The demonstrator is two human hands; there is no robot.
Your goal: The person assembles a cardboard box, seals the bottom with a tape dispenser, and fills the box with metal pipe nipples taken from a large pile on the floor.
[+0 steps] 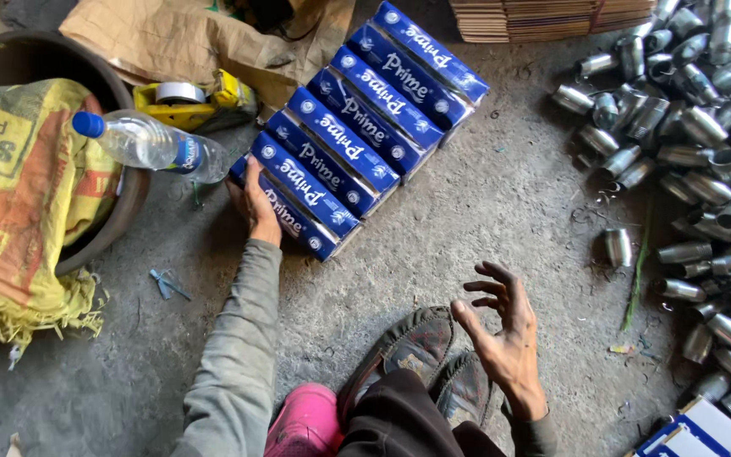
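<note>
My left hand [257, 208] rests on the near end of a row of several long blue boxes [357, 127] standing side by side on the concrete floor, its fingers against the nearest box [298, 227]. My right hand [505, 330] hovers empty above my shoes [425, 355], fingers spread and curled, palm turned inward. A large heap of short shiny metal pipe fittings [704, 161] lies on the floor to the right of that hand.
A clear plastic water bottle [141, 142] lies on a yellow sack [19, 186] draped over a dark round tub. A yellow tape dispenser [196, 100], brown paper, stacked cardboard [543, 17] and an open blue-white box [704, 432] surround the area.
</note>
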